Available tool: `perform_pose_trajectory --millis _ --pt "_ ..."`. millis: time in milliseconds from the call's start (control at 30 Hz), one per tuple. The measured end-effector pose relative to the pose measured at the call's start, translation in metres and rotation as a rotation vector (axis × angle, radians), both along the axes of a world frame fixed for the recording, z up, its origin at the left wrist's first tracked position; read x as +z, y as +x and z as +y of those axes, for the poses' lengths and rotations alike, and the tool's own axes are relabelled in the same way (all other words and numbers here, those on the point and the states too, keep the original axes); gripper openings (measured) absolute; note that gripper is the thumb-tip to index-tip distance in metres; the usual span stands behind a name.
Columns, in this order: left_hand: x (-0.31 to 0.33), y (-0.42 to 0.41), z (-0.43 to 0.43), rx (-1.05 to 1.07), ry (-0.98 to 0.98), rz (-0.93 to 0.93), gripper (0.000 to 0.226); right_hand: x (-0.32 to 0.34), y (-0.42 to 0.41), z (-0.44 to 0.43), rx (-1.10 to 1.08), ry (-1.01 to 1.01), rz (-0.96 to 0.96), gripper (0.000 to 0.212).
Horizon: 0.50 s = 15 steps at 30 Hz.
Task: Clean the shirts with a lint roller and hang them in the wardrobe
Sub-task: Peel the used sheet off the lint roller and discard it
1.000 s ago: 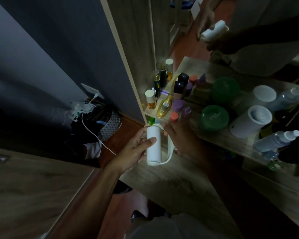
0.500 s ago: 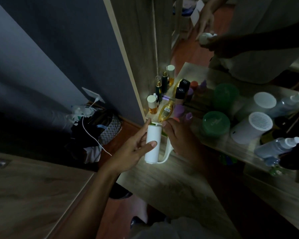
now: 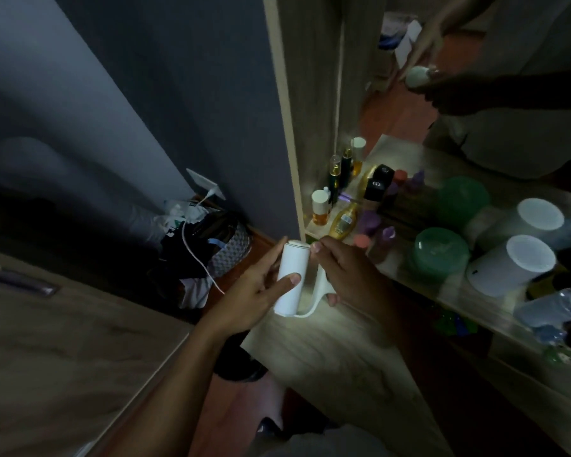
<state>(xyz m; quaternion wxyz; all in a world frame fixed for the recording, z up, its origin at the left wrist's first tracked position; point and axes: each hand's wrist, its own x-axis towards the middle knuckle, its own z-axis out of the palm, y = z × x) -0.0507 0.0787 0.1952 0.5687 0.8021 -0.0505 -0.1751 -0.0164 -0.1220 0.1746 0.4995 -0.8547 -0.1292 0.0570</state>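
Note:
A white lint roller [image 3: 292,278] stands upright in front of me, over the near left corner of the wooden dresser top [image 3: 330,354]. My left hand [image 3: 254,291] wraps the roll, thumb across its front. My right hand [image 3: 346,272] grips the curved white handle, one fingertip at the roll's top edge. The mirror [image 3: 459,94] above the dresser reflects my hands and the roller. No shirt is in view.
Bottles and jars crowd the dresser against the mirror: an amber bottle [image 3: 343,222], green tubs [image 3: 440,252], a white cylinder [image 3: 511,265], clear bottles [image 3: 554,308]. A bag pile with a white cable [image 3: 205,245] lies on the floor by the grey wall. A wooden cabinet [image 3: 53,351] stands at left.
The roller has shifted slightly up and left with both hands still on it. My right fingertip has come to the roll's top edge.

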Motion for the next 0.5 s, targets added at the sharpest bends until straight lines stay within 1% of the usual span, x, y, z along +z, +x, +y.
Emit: perform_pose_trajectory --millis 100,200,300,367,433,500 --pt "0.012 -0.012 0.033 0.110 0.005 -0.036 0.063 0.010 -0.004 0.027 0.127 0.061 0.152 0.028" --pt "0.021 -0.030 0.075 0.237 0.003 -0.041 0.063 0.014 -0.009 0.065 0.258 0.039 0.174 0.037" --pt "0.027 -0.054 0.122 0.358 -0.018 -0.054 0.067 0.025 -0.017 0.114 0.336 0.010 0.111 0.043" --pt "0.031 -0.072 0.157 0.443 -0.019 -0.074 0.066 0.029 -0.022 0.150 0.376 -0.057 0.016 0.047" --pt "0.033 -0.090 0.192 0.531 -0.030 -0.100 0.062 0.028 -0.025 0.185 0.406 -0.136 -0.085 0.054" --pt "0.034 -0.106 0.229 0.614 -0.030 -0.133 0.049 0.027 -0.030 0.219 0.429 -0.160 -0.120 0.058"
